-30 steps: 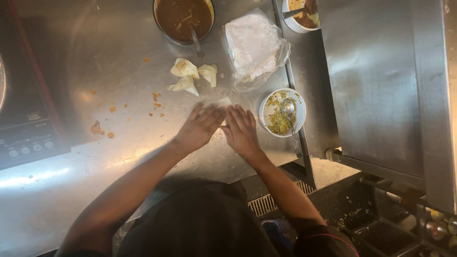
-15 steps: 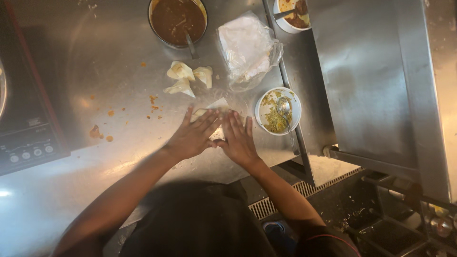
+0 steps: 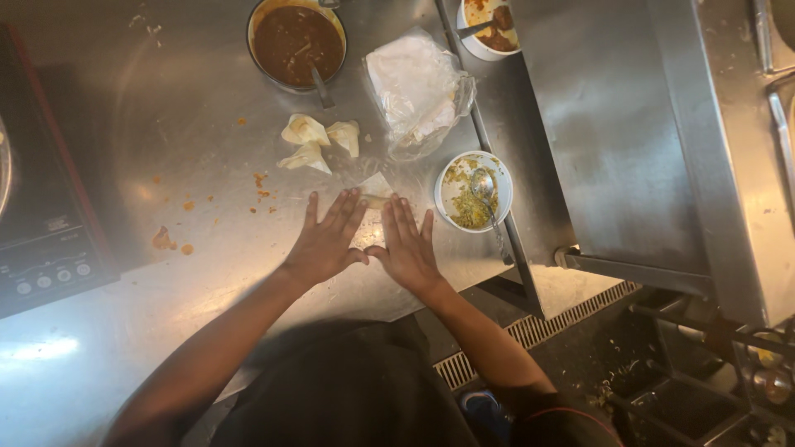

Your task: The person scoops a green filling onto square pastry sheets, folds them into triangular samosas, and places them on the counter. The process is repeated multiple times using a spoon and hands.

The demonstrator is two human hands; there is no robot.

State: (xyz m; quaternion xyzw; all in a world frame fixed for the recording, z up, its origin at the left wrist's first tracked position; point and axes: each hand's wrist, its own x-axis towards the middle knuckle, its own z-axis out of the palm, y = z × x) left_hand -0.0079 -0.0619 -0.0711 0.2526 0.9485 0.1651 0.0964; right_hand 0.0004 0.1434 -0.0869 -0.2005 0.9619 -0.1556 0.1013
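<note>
Directly before us, three containers sit on the steel counter (image 3: 166, 124). A round metal bowl of dark brown sauce (image 3: 296, 43) stands at the far edge with a spoon in it. A small white bowl of yellow-green filling (image 3: 472, 192) holds a metal spoon beside our right hand (image 3: 407, 247). Another white bowl of orange-brown food (image 3: 489, 25) sits at the far right edge. A clear plastic bag of pale wrappers (image 3: 418, 87) lies between them.

Our left hand (image 3: 327, 240) and right hand rest flat, fingers spread, gripping nothing, pressing a pale dough wrapper (image 3: 377, 189) whose far end peeks out past the fingertips. Half a second ago the fingers were angled together; they now lie flatter and wider.

Three folded pale dumplings (image 3: 315, 141) lie just beyond. Orange crumbs dot the counter; a black induction cooker (image 3: 41, 223) fills its left edge, and a floor drain grate (image 3: 538, 331) shows below.
</note>
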